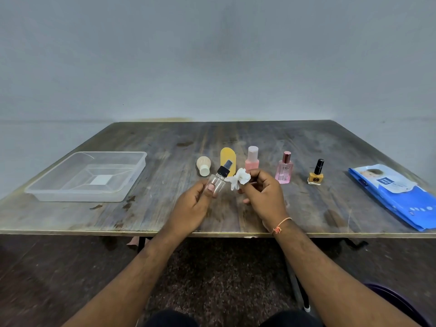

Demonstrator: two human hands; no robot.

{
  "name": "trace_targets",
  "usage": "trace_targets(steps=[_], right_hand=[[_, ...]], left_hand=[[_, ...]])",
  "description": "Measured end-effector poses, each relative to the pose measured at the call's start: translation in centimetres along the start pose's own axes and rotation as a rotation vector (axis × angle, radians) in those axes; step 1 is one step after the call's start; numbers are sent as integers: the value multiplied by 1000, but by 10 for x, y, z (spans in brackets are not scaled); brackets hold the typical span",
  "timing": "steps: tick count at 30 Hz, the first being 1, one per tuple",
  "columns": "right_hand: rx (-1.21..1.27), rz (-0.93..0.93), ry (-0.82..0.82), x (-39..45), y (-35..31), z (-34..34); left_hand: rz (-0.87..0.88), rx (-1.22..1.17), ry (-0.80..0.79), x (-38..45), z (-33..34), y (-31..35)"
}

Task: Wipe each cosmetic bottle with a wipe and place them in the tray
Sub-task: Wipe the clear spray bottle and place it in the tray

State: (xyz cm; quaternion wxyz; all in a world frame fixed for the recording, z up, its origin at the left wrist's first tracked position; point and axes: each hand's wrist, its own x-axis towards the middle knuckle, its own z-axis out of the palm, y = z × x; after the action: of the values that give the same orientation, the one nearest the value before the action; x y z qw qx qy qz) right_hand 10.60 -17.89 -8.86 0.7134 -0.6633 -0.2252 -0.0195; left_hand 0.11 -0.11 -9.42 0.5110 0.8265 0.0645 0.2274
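Surface (165, 208) wide, worn. Tray (139, 161) far left, nothing in it. Left hand (192, 204), grip closed round clear spray bottle (217, 182), held tilted above surface. Right hand (262, 192) pinches crumpled wipe (240, 178) just beside it. Bottle looks light, smooth, likely slippery; hold mid-body, below cap.

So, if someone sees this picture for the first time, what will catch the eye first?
First the two hands at the centre: the left hand holds a clear spray bottle with a black cap, and the right hand pinches a crumpled white wipe beside it. Behind them stands a colourful row of bottles, ending at the yellow nail polish. The clear tray lies empty at the left, and the blue wipes pack at the right.
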Motion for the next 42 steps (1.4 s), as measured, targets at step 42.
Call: trace_targets(steps=[42], right_hand=[[-492,-369,67,-10,-4,7]], left_hand=[[137,328,-18,2,3,-8]])
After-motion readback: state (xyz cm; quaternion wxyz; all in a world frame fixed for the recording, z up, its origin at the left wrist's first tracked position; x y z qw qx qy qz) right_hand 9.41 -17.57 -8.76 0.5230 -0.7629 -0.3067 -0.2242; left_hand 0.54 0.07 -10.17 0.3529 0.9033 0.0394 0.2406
